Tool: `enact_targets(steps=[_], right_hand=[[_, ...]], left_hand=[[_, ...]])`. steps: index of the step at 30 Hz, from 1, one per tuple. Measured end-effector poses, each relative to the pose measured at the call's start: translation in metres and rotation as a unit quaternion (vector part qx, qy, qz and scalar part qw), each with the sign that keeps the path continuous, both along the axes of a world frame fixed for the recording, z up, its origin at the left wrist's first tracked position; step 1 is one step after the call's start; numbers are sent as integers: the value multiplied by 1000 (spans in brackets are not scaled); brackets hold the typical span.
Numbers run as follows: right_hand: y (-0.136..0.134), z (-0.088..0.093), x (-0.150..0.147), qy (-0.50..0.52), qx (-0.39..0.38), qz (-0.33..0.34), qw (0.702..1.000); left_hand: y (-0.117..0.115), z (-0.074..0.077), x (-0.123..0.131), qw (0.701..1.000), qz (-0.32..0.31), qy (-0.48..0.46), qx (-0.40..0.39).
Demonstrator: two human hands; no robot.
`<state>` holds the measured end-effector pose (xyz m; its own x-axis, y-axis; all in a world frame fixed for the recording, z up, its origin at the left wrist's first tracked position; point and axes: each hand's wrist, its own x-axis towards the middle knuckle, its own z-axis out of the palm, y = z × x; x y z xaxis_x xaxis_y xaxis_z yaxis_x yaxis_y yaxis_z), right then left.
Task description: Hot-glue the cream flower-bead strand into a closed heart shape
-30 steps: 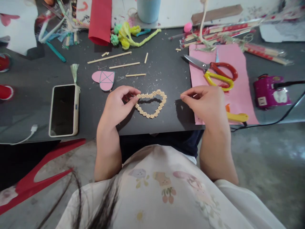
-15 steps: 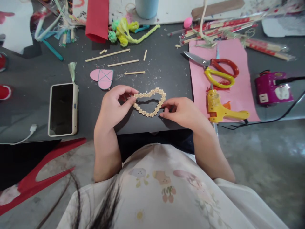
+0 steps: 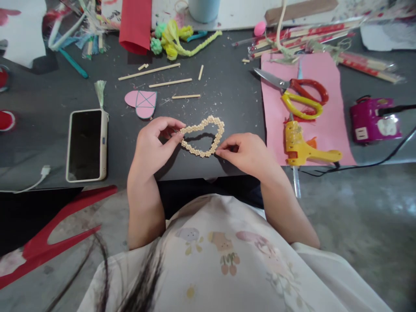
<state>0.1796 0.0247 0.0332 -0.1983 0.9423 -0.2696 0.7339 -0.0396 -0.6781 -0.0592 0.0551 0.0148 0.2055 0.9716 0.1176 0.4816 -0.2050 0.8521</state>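
1. Head view: a heart-shaped beaded frame of small pale clusters sits between the two hands, above the near part of the dark tabletop, with its shadow showing through the opening.
2. The left hand pinches the frame's left end between thumb and fingers.
3. The right hand has its thumb and index fingertips together at the frame's lower right side; whether they grip it or only touch it, I cannot tell.
4. Beyond the left hand lies a pink heart cutout with crossed dark lines, and near it are thin wooden sticks.
5. To the right, a pink sheet bears scissors with red and yellow handles, blades parted, and a yellow glue gun whose clear glue stick juts past the table edge.
6. Well left of the frame lies a smartphone, its screen dark.
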Motion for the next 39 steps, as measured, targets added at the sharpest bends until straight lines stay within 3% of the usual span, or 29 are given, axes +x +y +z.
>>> enact_targets(steps=[5, 9, 14, 17, 20, 27, 33, 39], right_hand=[[-2, 4, 6, -36, 11, -8, 999], [-7, 12, 27, -88, 45, -77, 992], [-11, 22, 58, -233, 127, -220, 939], [-11, 24, 70, -315, 154, -258, 900], [-12, 24, 74, -340, 182, -275, 881], [-15, 21, 58, -234, 155, -147, 948], [-10, 3, 33, -154, 211, -136, 956], [2, -11, 15, 4, 153, -78, 985]], left_hand=[[-1, -2, 0, 1000, 6, -17, 3], [0, -3, -1, 1000, 2, -7, -2], [1, 0, -1, 1000, 5, 22, -15], [1, 2, 1, 1000, 7, 11, -14], [0, 1, 2, 1000, 16, -9, -5], [1, -2, 3, 999, 7, -42, 8], [0, 0, 4, 999, 5, -42, 23], [-1, 4, 6, 998, -2, -41, 36]])
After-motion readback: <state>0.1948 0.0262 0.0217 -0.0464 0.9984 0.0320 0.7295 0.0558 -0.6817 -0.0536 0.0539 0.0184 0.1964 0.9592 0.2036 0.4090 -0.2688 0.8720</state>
